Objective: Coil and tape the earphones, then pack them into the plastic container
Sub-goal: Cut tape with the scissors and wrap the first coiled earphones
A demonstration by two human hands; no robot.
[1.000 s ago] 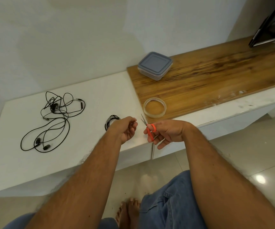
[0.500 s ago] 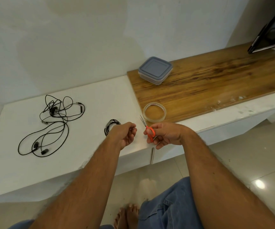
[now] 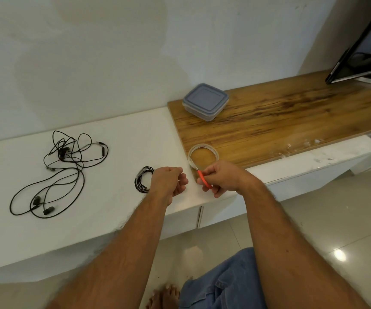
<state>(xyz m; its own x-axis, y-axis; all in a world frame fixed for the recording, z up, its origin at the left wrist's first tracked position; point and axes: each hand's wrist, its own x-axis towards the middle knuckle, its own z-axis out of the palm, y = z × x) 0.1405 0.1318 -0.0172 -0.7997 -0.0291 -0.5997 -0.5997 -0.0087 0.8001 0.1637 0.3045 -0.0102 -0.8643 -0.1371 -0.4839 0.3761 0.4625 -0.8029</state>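
Scissors (image 3: pixel 204 179) sit in my right hand (image 3: pixel 221 178), fingers curled round the orange handles, blades toward the tape roll (image 3: pixel 203 155) at 12 o'clock. My left hand (image 3: pixel 169 182) is curled, pinching something too small to make out. Coiled earphones (image 3: pixel 143 179) lie at its 9 o'clock; loose earphones (image 3: pixel 55 172) farther left. Closed container (image 3: pixel 205 101) rests on the wood board (image 3: pixel 291 121) at 12.

Wood-grain board (image 3: pixel 291 121) glossy – plastic container (image 3: pixel 205 101) translucent, matt lid – white counter (image 3: pixel 117 139) smooth – floor tiles (image 3: pixel 327 219) shiny.
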